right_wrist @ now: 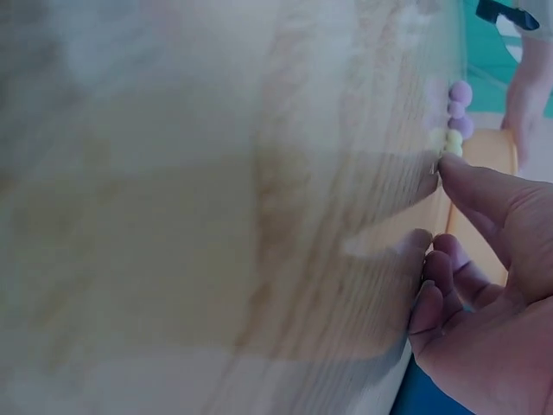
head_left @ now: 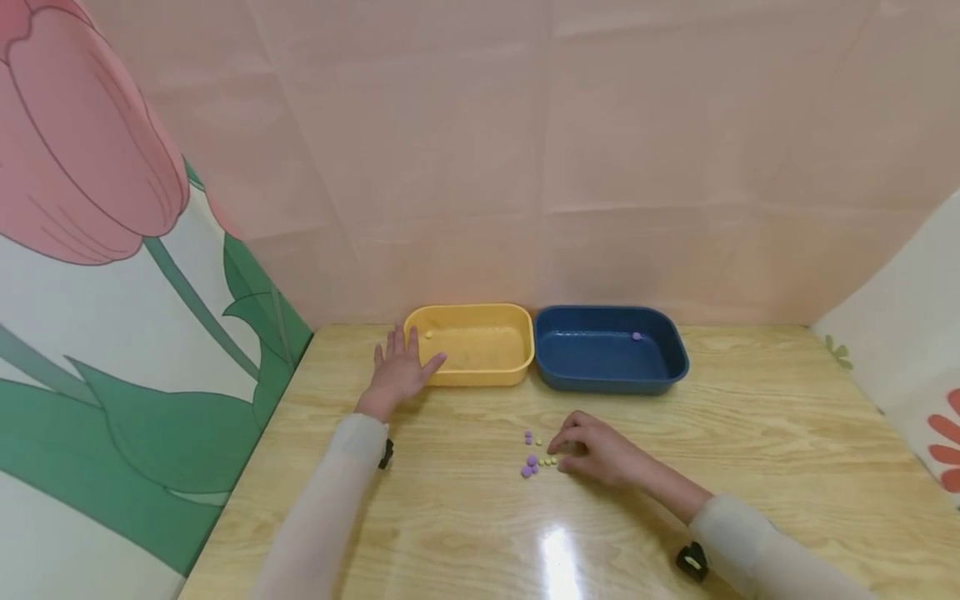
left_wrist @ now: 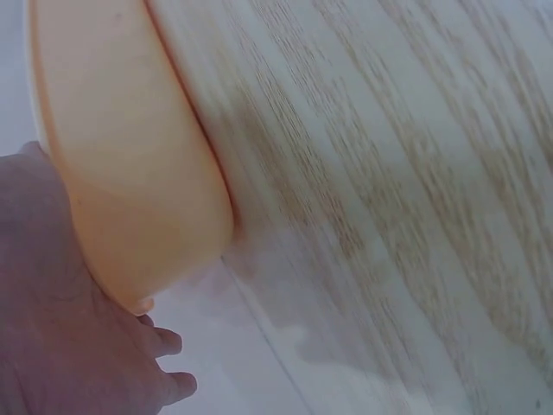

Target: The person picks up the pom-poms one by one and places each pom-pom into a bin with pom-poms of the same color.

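Observation:
With fingers spread, my left hand (head_left: 401, 375) rests at the left end of a yellow tray (head_left: 480, 382). In the left wrist view its palm lies along the tray's rim. My right hand (head_left: 600, 452) is low over the table beside small yellow balls (head_left: 548, 462), thumb and fingertips apart with nothing seen between them. In the right wrist view the thumb tip is right at the yellow balls (right_wrist: 454, 138), with purple balls (right_wrist: 461, 93) beyond. Several purple balls (head_left: 532, 460) lie just left of the yellow ones; two smaller purple balls (head_left: 528, 437) sit farther back.
A dark blue tray (head_left: 611, 386) stands right of the yellow one, with a purple ball (head_left: 636, 337) inside. One yellow ball (head_left: 429, 335) lies in the yellow tray. Behind both trays hangs a pink cloth (head_left: 450, 167). The wooden table (head_left: 750, 400) extends right.

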A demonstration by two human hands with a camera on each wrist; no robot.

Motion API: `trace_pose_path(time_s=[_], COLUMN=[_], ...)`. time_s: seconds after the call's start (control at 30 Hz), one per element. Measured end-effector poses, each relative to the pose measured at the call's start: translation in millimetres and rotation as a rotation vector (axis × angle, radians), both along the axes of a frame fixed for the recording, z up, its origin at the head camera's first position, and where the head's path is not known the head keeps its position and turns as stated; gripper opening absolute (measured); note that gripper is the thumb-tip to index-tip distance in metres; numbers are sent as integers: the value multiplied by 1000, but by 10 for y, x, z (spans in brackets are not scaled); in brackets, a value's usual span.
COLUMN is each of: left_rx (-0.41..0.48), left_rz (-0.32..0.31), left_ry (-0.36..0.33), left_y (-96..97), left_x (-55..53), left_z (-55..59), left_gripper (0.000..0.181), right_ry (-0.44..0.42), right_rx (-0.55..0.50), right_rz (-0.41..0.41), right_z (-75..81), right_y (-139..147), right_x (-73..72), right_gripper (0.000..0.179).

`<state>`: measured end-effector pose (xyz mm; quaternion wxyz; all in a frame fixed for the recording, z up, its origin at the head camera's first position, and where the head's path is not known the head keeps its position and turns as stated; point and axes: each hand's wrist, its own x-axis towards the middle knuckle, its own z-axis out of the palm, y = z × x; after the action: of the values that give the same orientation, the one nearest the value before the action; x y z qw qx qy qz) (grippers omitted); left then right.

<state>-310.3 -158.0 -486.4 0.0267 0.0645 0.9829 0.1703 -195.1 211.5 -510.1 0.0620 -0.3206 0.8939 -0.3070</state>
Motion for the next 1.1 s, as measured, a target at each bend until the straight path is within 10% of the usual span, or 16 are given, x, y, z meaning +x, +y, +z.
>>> trace_pose_path(time_s=[0.57, 1.1], left_rx=[22, -3], left_rz=[9, 24], left_ry=[-32, -68], left_y=[29, 25], left_x=[15, 15], left_z=[75, 48], left_gripper=[95, 98], right_ry=[53, -117], right_rx=[-8, -132], right_rz=[-46, -123], right_z=[-1, 104], right_y=[-61, -92], right_x=[-40, -26], right_gripper=[15, 17])
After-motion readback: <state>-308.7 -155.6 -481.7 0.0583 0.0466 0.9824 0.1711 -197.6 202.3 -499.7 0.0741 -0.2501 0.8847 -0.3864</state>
